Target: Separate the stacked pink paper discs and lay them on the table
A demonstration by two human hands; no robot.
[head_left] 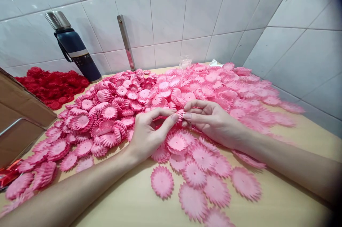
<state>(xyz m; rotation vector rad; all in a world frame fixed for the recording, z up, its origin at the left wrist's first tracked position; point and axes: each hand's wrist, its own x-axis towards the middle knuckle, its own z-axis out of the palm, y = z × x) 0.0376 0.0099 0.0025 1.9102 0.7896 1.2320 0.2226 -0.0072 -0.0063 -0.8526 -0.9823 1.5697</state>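
Observation:
Between my two hands, at the middle of the view, is a small pink petal piece [181,113] with a ruffled edge. My left hand [152,127] pinches its left side between thumb and fingers. From the right, my right hand [205,116] grips it with thumb and fingertips. Flat pink scalloped flower discs [193,174] with small centre holes lie loosely below and between my hands. Left of my left hand, many cupped pink flower pieces [109,112] are heaped up. The fingers partly cover the held piece.
A dark blue thermos [80,54] leans in view at the back left, beside a heap of red petal pieces [53,86]. A cardboard box [21,113] stands at the left edge. A clear cup [185,62] is by the tiled wall [171,16], where a metal strip [125,41] rises.

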